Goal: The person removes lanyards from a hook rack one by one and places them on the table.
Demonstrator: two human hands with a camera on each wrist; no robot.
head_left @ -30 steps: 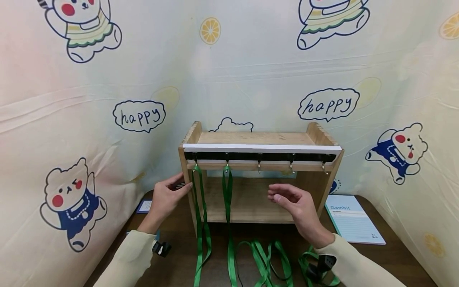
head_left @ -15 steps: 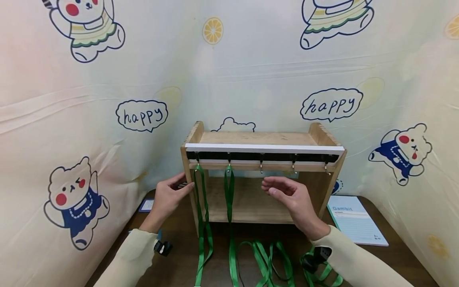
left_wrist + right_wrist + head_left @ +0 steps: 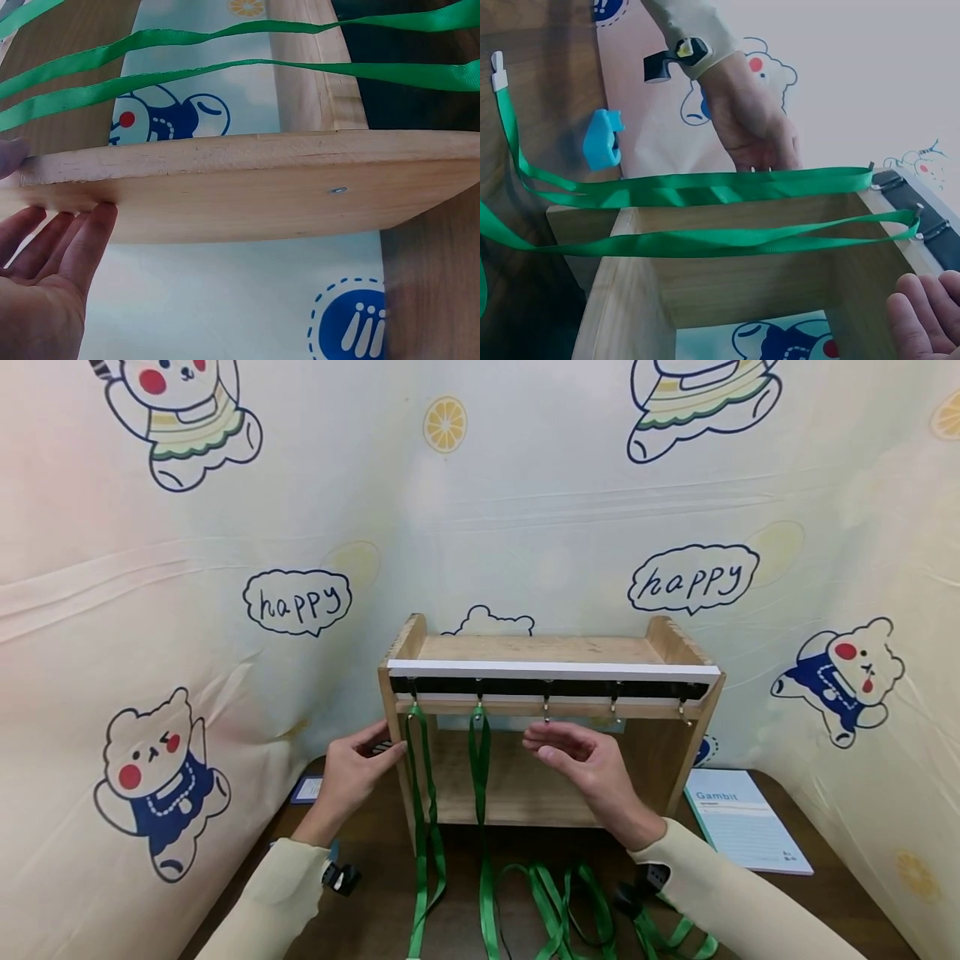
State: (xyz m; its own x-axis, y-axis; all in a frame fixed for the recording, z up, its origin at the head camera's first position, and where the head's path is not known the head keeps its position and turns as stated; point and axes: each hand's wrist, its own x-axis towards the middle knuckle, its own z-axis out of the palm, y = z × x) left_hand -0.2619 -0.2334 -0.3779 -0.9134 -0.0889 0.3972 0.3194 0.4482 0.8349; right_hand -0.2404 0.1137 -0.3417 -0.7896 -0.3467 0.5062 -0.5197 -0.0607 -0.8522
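A small wooden shelf has a row of metal hooks along its front rail. Green lanyards hang from the two leftmost hooks, the outer lanyard beside the left panel and the inner lanyard to its right. My left hand holds the left side panel, thumb at the front edge and fingertips against the outer face. Just below the middle hook is my right hand, fingers loosely bent with nothing in them. Its fingers also show at the right wrist view's edge.
More green lanyards lie on the dark table in front of the shelf, some partly behind the right wrist. A notebook is on the right. A light-blue plastic object sits left of the shelf. Printed cloth surrounds the table.
My right hand has moved left along the front of the shelf, to below the middle hook. The left hand keeps its place on the side panel. The head view has shifted slightly.
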